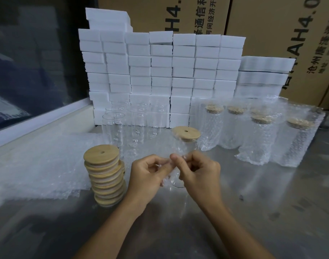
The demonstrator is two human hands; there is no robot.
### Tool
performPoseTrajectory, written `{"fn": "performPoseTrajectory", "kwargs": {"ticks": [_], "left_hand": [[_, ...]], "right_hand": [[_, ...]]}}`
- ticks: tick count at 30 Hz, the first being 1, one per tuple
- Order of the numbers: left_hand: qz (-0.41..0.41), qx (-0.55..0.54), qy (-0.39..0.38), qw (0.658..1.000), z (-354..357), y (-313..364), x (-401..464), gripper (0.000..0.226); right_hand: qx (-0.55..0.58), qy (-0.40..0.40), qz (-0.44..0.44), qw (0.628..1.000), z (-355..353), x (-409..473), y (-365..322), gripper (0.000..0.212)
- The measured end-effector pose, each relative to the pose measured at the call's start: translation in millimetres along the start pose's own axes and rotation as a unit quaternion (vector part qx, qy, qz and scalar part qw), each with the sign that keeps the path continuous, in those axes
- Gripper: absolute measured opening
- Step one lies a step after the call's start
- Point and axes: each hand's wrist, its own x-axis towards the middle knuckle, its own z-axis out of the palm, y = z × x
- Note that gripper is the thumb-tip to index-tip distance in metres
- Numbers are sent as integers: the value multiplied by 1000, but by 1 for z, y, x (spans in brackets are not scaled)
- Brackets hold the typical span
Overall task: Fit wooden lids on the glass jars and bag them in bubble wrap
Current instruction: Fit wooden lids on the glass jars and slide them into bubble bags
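Pinching the bag (174, 166) mouth with both hands, left hand (148, 174) and right hand (198, 171), fingers clamped on film, you should spread it wide before sleeving the lidded jar (186, 144) mid-tabletop.

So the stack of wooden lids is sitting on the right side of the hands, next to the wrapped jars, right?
Not quite. The head view shows the stack of wooden lids on the left side of the hands, beside the left hand and the flat bubble wrap. The wrapped jars stand off to the right, behind the right hand.
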Motion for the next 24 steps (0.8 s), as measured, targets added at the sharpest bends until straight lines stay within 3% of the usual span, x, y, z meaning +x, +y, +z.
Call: {"fn": "performPoseTrajectory", "kwargs": {"ticks": [8, 12, 14, 17, 18, 21, 24], "left_hand": [[-41, -58, 78, 994, -4, 0, 4, 35], [-28, -24, 141, 989, -6, -7, 10, 29], [17, 28, 147, 989, -5, -10, 8, 27], [114, 149, 145, 971, -2, -11, 2, 31], [140, 177, 143, 964, -1, -10, 1, 33], [226, 262, 123, 930, -1, -9, -1, 37], [270, 343, 77, 896, 0, -7, -5, 36]], "right_hand": [[-26, 56, 8, 998, -3, 2, 18, 40], [-4, 88, 55, 995, -6, 4, 18, 44], [41, 103, 102, 989, -9, 6, 19, 49], [72, 59, 163, 982, -12, 9, 28, 15], [54, 25, 173, 983, -12, 9, 32, 23], [27, -54, 173, 983, -9, 5, 47, 84], [57, -93, 171, 979, -4, 5, 59, 103]]}}
